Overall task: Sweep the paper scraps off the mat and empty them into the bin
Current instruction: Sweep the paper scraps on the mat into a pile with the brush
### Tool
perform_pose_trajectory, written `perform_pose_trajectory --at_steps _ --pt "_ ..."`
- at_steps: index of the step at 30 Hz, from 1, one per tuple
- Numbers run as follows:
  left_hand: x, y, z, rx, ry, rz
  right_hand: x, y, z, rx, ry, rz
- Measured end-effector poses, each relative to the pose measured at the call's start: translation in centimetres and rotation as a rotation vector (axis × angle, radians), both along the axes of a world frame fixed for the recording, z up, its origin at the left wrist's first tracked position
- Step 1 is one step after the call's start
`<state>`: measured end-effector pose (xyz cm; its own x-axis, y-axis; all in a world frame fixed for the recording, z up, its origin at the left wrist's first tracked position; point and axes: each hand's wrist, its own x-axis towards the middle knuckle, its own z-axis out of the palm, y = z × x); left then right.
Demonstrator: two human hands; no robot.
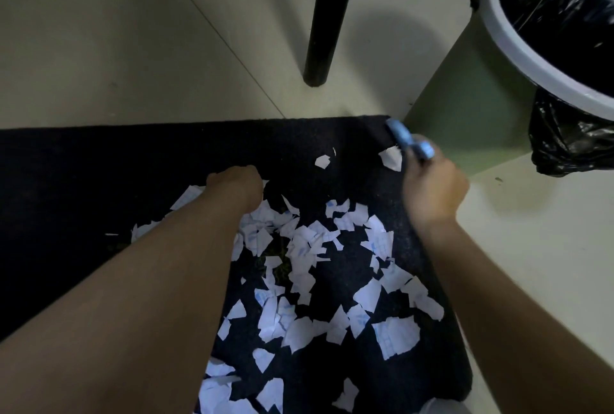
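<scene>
Torn white paper scraps [319, 267] on dark pile mat [99, 161]: light, flimsy, likely flighty; right hand [432, 191] grips blurred blue handle [410, 142], left hand [237, 182] fisted, contents unclear.

- You are looking at a dim, underexposed picture; the black mat [166, 154] shows almost no texture.
- Soft shadows fall across the pale floor [99, 31], one cast by the dark furniture leg [327, 14] and a round one left of the bin [471, 87].
- Your right hand [432, 191] and the blue tool [408, 141] it grips are smeared by motion blur; your left hand [237, 186] is sharper.
- The paper scraps [315, 247] stand out with a bluish-white cast.
- Faint glints show on the black bin liner [564, 134].
- Wide-angle distortion bends the mat's far edge and stretches both forearms at the bottom corners.
</scene>
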<state>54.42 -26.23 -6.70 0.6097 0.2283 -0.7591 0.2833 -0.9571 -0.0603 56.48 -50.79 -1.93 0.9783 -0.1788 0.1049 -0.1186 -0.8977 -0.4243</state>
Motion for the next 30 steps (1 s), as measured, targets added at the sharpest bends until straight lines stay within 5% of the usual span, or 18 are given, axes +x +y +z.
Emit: perform_pose_trajectory --at_steps 5,11,20,30 --pt "0.0 0.0 0.1 -0.003 -0.018 -0.002 3.7 -1.5 -1.6 -0.119 0.180 -0.030" --pt "0.0 0.0 0.3 -0.014 -0.010 0.008 2.4 -0.5 -1.4 0.001 0.294 0.076" --pt "-0.3 -0.1 0.5 -0.016 -0.013 0.000 3.6 -0.7 -0.5 -0.050 0.155 -0.031" --pt "-0.4 0.0 0.6 -0.030 -0.032 0.014 -3.1 6.0 -2.1 -0.088 0.238 0.293"
